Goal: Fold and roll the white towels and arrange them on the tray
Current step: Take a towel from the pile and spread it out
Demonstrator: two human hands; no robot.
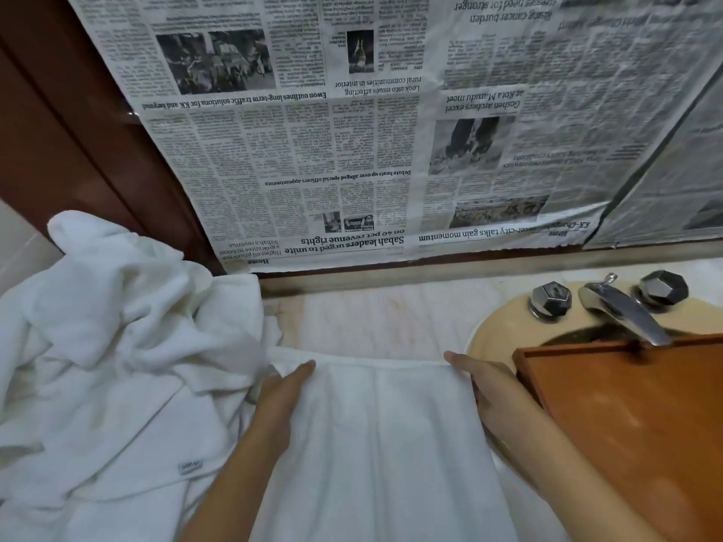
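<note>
Towel [383, 436] lies flat on the desk [371, 314] just left of the tray [645, 424], long axis running toward the person — left grip [287, 389] and right grip [481, 381] rest along its side edges, fingers straight, pinching nothing — the right one beside the tray.

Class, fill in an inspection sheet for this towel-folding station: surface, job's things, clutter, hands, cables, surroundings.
Surface: pale stone counter, partly covered by towels.
Job's things: flat towel spread in front; towel pile crumpled to its left; wooden tray over the sink, no towel on its visible part.
Clutter: nothing seen.
Hands: left hand flat at the flat towel's left edge; right hand at its right edge, fingers straight.
Cables: nothing seen.
Surroundings: newspaper covering the wall behind; tap with two knobs.
</note>
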